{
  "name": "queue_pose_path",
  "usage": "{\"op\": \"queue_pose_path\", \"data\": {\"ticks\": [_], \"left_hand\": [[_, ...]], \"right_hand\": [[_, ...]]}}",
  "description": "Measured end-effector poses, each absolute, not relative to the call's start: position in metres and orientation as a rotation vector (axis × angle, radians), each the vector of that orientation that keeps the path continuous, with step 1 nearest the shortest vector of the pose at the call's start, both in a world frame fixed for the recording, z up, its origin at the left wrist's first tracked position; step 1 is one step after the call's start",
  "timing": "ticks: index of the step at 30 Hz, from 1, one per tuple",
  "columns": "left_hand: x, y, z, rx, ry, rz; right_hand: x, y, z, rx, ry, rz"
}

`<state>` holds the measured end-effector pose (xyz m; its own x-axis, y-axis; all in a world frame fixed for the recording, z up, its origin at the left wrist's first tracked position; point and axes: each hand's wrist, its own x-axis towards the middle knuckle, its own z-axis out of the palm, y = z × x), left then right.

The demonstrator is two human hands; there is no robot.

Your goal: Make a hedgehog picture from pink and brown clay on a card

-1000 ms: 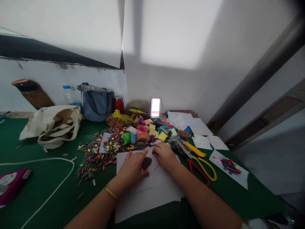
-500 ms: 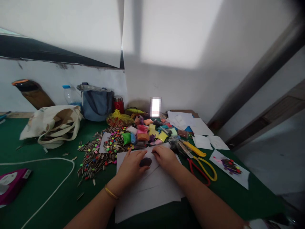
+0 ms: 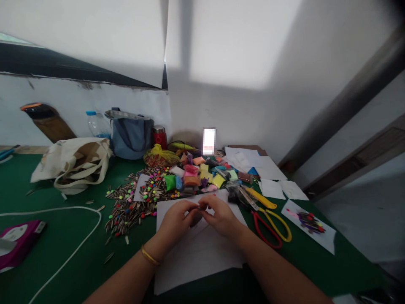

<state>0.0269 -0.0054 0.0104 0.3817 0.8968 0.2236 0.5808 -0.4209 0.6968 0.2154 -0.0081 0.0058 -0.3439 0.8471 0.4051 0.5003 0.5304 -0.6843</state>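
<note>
My left hand and my right hand meet at their fingertips over the white paper sheets. Both hands are closed in a pinch. Something small and dark shows between the fingertips, too small and covered to name. Just below the fingers a dark oval piece lies on the paper, partly hidden by my left thumb. To the left spreads a heap of striped sunflower seeds mixed with small coloured balls. Several packets of coloured clay are piled beyond my hands.
Red and yellow handled scissors and a yellow cutter knife lie to the right. A decorated card is near the right edge. A white cable, purple box, cloth bag and lit phone are around.
My right hand has moved slightly left and my left fingers have closed in from beside the dark oval piece, so the fingertips now meet. The view has shifted a little.
</note>
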Motion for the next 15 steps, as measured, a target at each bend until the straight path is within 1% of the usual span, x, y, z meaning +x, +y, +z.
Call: {"op": "queue_pose_path", "data": {"ticks": [15], "left_hand": [[0.032,-0.0118,0.017,2.02,1.272,0.87]], "right_hand": [[0.2166,-0.0062,0.0059,-1.047,-2.035,0.451]]}}
